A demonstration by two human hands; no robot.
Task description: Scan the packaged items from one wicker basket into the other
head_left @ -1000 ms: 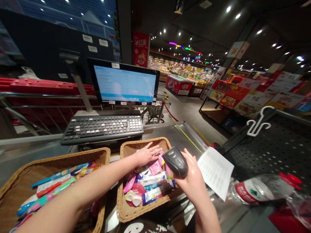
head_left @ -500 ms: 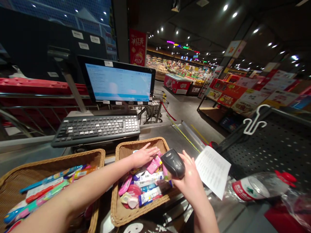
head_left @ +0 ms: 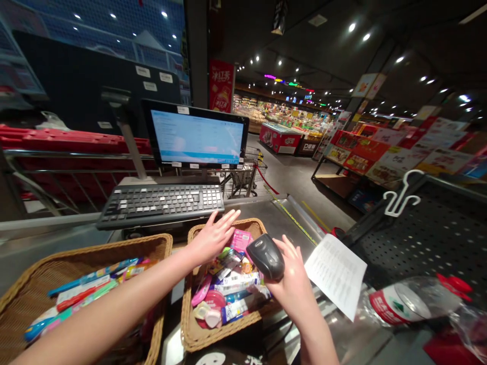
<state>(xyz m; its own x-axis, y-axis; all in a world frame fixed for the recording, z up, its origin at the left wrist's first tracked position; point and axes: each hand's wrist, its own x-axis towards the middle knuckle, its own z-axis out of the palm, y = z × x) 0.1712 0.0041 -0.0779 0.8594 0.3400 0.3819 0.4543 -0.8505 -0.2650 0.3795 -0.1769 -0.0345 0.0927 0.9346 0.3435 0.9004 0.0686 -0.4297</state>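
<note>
Right hand (head_left: 294, 284) clamps the dark handheld barcode scanner (head_left: 266, 256); left hand (head_left: 211, 237) hovers flat, fingers spread, empty, over the woven wicker basket (head_left: 198, 334) of small packets just left of the scanner. Risk: packets are piled loose, so a careless grab could spill some.

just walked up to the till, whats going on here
A person at a checkout counter holds a dark barcode scanner in the right hand, over a wicker basket full of small packaged items. The left hand hovers open over the basket's far end, fingers spread, holding nothing. A second basket of packaged items sits to the left, with a keyboard and lit screen behind.
</note>
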